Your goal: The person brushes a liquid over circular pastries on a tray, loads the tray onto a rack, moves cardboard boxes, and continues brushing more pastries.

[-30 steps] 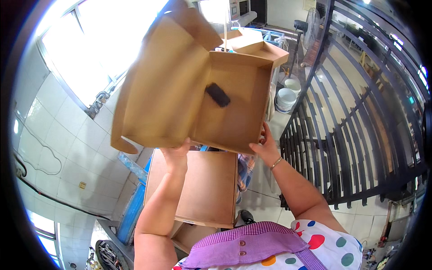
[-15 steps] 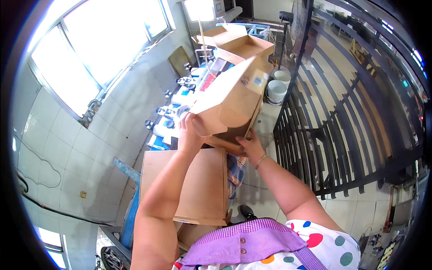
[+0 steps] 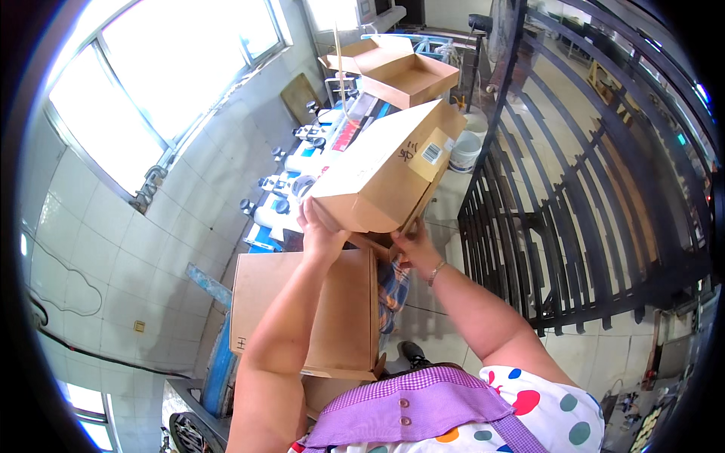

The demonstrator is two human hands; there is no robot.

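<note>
Both my hands hold a brown cardboard box (image 3: pixel 370 162), tilted in front of me, with a white label and dark markings on its side. My left hand (image 3: pixel 323 232) grips its near left corner, thumb and fingers bent round the cardboard. At the lower right edge, my right hand (image 3: pixel 417 248) pinches the cardboard below a gap between lid and base. The inside shows only as a dark slit. Under my left forearm lies another closed cardboard box (image 3: pixel 343 313), beside a checked cloth (image 3: pixel 394 291).
Farther off sits an open cardboard box (image 3: pixel 411 78). White machine parts (image 3: pixel 283 204) line a blue frame along the tiled wall at left. White buckets (image 3: pixel 464 149) stand right of the held box. A black slatted metal fence (image 3: pixel 559 219) rises at right.
The held box's lid has come down over its opening and the box has turned, so its labelled side faces me more. My right hand has shifted slightly left.
</note>
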